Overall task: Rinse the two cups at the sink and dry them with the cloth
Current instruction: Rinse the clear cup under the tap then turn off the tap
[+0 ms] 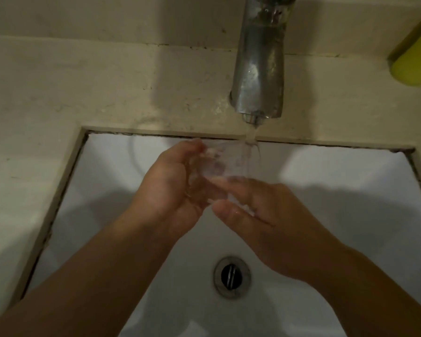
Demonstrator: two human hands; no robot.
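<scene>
My forearms reach in over the white sink point(350, 190), its drain point(232, 276) just below them. My left hand point(165, 190) curls its fingers point(192, 145) round a clear cup point(226, 161), tilting it so the running water point(250, 135) strikes its far edge; my right hand point(260, 215) steadies it from below, fingers loosely closed against the glass. The tap point(259, 76) rises from the beige worktop point(83, 81), a yellow bottle point(416, 62) at far right. Second cup and cloth are out of view; rinsing looks barely under way.
</scene>
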